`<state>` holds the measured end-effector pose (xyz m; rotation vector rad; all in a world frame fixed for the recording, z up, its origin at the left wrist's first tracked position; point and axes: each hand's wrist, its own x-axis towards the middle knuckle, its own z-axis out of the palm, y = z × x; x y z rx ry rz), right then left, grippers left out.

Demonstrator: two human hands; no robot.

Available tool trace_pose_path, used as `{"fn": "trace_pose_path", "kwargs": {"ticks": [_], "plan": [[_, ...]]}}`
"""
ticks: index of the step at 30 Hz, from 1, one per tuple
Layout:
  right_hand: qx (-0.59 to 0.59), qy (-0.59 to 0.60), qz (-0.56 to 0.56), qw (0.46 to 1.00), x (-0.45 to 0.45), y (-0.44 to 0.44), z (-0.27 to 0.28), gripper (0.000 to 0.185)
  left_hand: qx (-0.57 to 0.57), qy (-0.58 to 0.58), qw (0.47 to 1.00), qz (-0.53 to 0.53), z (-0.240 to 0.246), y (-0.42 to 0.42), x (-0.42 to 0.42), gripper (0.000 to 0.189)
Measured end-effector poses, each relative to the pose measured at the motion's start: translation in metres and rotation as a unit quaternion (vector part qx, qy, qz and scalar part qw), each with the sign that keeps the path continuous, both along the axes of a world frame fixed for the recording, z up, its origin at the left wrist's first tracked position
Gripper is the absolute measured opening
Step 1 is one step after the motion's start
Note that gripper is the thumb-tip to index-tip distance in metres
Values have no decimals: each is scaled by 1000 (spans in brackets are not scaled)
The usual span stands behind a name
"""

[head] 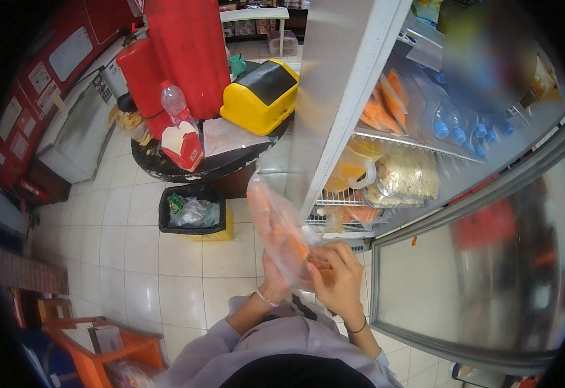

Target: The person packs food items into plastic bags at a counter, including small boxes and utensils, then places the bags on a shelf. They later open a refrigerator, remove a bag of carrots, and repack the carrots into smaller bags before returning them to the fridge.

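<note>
A clear plastic bag of orange food pieces (282, 233) is held up in front of my body. My left hand (274, 276) supports it from the left and below, partly hidden behind the plastic. On the bag's right side, the fingers and thumb of my right hand (338, 274) pinch it near its lower end. To the right stands an open refrigerator; similar bags of orange pieces (387, 104) lie on its upper wire shelf (418, 144), beside water bottles with blue caps (457, 133). Below them are a yellow-filled plastic jug (348, 167) and clear packs of pale food (406, 174).
The glass refrigerator door (462, 271) stands open at the right. A lined waste bin (192, 208) is beneath a round black table (166, 169), which holds a yellow bin lid (263, 97), a red-and-white carton (182, 145) and a plastic bottle (173, 99). An orange wooden shelf (132, 347) is at lower left.
</note>
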<state>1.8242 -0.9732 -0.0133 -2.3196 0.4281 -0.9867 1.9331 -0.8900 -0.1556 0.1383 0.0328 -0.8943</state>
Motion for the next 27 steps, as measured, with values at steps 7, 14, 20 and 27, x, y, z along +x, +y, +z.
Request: {"fn": "trace_pose_path", "kwargs": {"ticks": [7, 14, 20, 27], "plan": [[17, -11, -45, 999, 24, 20, -5, 16, -33, -27, 999, -18, 6, -1, 2, 39], [-92, -41, -76, 992, 20, 22, -8, 19, 21, 9, 1000, -4, 14, -2, 1, 38], [-141, -7, -87, 986, 9, 22, 14, 33, 44, 18, 999, -19, 8, -2, 3, 37], [-135, -17, -107, 985, -18, 0, 36, 28, -25, 81, 996, -15, -31, -3, 5, 42]]}}
